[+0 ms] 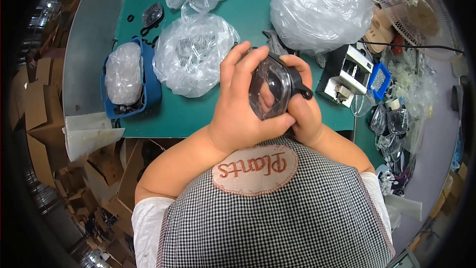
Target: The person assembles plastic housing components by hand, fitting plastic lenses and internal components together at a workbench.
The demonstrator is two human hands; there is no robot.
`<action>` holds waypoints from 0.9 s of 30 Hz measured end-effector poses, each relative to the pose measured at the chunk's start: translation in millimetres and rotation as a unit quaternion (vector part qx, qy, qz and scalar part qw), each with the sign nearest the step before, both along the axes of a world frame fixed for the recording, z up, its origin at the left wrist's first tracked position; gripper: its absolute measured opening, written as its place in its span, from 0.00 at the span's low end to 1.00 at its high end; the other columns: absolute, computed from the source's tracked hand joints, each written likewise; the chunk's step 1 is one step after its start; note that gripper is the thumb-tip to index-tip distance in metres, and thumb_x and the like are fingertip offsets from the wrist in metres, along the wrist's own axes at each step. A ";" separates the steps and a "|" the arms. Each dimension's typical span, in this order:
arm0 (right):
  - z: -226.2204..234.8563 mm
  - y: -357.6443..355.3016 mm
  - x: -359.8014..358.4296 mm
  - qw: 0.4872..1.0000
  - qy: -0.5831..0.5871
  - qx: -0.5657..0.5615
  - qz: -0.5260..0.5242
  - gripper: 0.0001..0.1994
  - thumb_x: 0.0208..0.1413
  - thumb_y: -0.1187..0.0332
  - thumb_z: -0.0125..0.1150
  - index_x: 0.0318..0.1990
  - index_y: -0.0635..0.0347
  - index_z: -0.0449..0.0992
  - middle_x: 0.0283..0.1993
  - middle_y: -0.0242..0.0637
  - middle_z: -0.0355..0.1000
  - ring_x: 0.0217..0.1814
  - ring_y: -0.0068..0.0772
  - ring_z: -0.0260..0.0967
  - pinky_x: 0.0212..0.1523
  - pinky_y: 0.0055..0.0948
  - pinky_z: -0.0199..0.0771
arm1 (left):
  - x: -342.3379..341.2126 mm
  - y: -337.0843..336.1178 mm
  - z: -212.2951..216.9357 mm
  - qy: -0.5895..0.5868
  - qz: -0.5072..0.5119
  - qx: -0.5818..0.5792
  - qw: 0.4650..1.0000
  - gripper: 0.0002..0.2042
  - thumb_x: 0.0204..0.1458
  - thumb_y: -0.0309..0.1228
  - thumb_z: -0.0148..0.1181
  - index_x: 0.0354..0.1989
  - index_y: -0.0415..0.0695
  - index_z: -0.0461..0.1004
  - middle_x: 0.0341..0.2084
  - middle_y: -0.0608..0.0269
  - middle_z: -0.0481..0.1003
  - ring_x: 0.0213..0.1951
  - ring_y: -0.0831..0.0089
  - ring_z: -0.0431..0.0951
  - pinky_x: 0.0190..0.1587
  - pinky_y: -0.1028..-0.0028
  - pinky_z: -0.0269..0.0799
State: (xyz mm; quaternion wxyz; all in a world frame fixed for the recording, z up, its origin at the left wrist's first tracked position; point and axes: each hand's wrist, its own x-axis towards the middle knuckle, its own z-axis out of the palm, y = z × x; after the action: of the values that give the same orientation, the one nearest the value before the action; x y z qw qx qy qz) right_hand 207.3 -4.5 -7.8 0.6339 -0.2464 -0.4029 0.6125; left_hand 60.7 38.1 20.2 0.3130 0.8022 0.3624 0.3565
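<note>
Both hands grip a clear domed lid with a black rim (pixel 271 88) above the green surface (pixel 198 114): the left hand (pixel 238 104) wraps its face, the right hand (pixel 302 104) pinches the rim, apparently steadying it. Bagged clear parts (pixel 193 54) lie just left of the lid.

From my feed I see a black-and-white small-check fabric apron (pixel 277 218) with a reddish stitched edge and an oval beige patch (pixel 255 168) bearing rust-red embroidery. White short sleeves (pixel 146 218) show beneath; both forearms are bare.
</note>
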 end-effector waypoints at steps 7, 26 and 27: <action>-5.4 4.7 6.4 0.983 0.137 -0.036 0.119 0.49 0.58 0.42 0.53 0.72 0.58 0.28 0.70 0.46 0.48 0.73 0.41 0.45 0.71 0.36 0.41 | -2.2 12.7 -0.7 -0.173 -0.002 -0.392 0.903 0.45 0.48 0.51 0.64 0.67 0.38 0.48 0.61 0.45 0.56 0.60 0.56 0.62 0.63 0.61 0.58; -9.0 -4.4 23.5 0.981 -0.093 -0.093 0.139 0.45 0.50 0.53 0.70 0.69 0.67 0.51 0.61 0.39 0.64 0.61 0.29 0.61 0.63 0.29 0.59 | -33.4 24.8 -3.4 -0.034 -0.111 -0.136 0.984 0.33 0.50 0.52 0.63 0.59 0.43 0.67 0.52 0.57 0.69 0.57 0.62 0.65 0.61 0.65 0.59; -10.4 -5.3 24.9 0.981 -0.080 -0.097 0.147 0.45 0.51 0.51 0.68 0.69 0.68 0.51 0.60 0.39 0.64 0.59 0.28 0.62 0.61 0.28 0.61 | -36.2 26.3 -3.6 -0.050 -0.158 -0.199 0.966 0.35 0.49 0.53 0.64 0.61 0.42 0.66 0.52 0.57 0.67 0.57 0.64 0.66 0.61 0.66 0.60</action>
State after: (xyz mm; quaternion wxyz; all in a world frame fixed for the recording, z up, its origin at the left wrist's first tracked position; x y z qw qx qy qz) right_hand 232.2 -9.8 -18.3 0.4757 -0.2930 -0.4224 0.7137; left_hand 24.5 64.4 16.6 0.5369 0.7519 0.2785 0.2625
